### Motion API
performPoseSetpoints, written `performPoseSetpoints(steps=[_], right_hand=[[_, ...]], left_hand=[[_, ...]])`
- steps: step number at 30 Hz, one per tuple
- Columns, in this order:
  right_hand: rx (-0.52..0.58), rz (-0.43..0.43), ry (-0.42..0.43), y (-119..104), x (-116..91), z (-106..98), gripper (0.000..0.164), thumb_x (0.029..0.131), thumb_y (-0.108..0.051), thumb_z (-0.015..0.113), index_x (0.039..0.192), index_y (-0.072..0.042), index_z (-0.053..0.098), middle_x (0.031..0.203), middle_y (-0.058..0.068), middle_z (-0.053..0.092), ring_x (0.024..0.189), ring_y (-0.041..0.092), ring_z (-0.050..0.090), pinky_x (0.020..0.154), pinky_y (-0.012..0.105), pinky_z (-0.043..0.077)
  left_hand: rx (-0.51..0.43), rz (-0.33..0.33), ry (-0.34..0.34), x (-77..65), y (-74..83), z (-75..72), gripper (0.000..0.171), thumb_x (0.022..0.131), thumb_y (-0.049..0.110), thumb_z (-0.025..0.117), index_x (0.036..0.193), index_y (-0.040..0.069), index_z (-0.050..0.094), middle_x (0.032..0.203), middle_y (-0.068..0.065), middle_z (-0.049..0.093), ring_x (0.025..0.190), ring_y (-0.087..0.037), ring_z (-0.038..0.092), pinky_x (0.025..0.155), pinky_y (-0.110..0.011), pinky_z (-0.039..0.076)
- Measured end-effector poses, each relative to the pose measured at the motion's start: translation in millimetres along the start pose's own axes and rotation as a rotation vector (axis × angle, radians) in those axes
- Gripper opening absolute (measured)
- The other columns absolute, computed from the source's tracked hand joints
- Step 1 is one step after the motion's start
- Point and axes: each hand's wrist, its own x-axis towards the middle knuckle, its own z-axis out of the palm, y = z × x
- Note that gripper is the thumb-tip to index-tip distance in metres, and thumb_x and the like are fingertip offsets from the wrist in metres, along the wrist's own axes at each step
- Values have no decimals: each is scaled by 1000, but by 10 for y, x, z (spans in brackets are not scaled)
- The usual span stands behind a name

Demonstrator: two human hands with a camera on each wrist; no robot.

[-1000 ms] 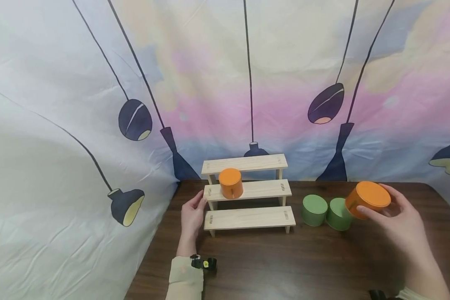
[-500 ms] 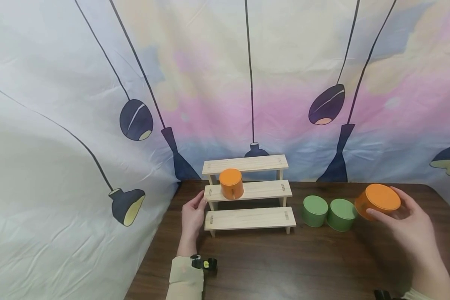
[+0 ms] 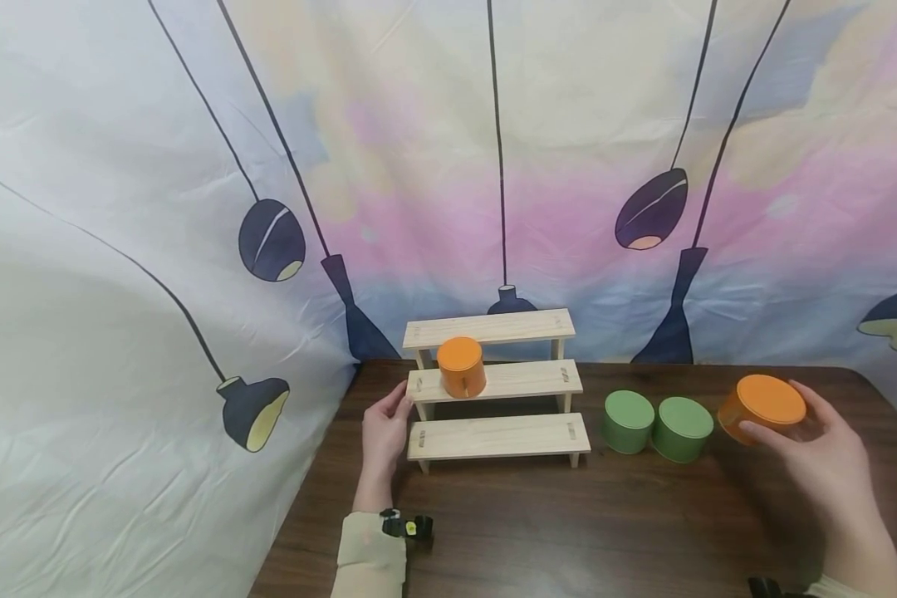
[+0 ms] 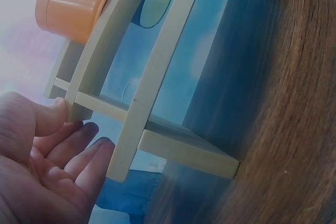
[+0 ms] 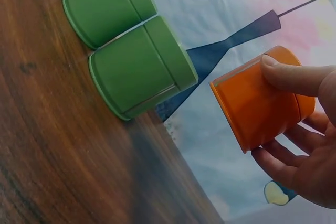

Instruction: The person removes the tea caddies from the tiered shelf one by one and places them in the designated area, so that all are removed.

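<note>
Here's the right hand (image 3: pixel 830 444) — fingers curled wide round an orange tin (image 3: pixel 767 402), holding it clear of the worktop (image 3: pixel 546 531) beside two green tins (image 3: pixel 683 428) — and the left hand (image 3: pixel 384 428) pinches the wooden stand (image 3: pixel 519 379) at its middle step.

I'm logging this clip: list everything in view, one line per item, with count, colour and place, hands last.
Orange tin: one, orange, on the stand's middle shelf, towards its left end
Held orange tin: one, orange, lifted off the table, right of the green tins
Green tins: two, green, side by side on the table, right of the stand
Stand: one, pale wood, three-tiered, on the table
Table: one, dark brown, under everything
Cloth backdrop: pastel, behind and left of the table
Printed lamps: several, dark navy, on the backdrop
Sleeves: two, cream, lower edge
Wrist devices: two, black, one per wrist
Left hand: one, touching the middle shelf's left end
Right hand: one, gripping the held orange tin
</note>
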Motion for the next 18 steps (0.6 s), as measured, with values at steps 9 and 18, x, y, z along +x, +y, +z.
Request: performPoseSetpoints(steps=[9,18], right_hand=[[-54,17,-34,125,69,1,109,95,-46,82,171,-4,16,167,38,28,137,59,43,72,28,40],[-73,-33,-118,236,101,82,105,98,-42,79,168,3,15,165,43,21,141,65,31,100,75,39]], left_hand=[[-2,-2,-6,9,-3,-6,38,109,14,63,147,8,65,146,-16,65,139,-33,59,117,-51,46],[8,-19,-8,9,-1,-1,38,110,15,62,148,9,65,149,-15,63,141,-33,57,118,-51,45]])
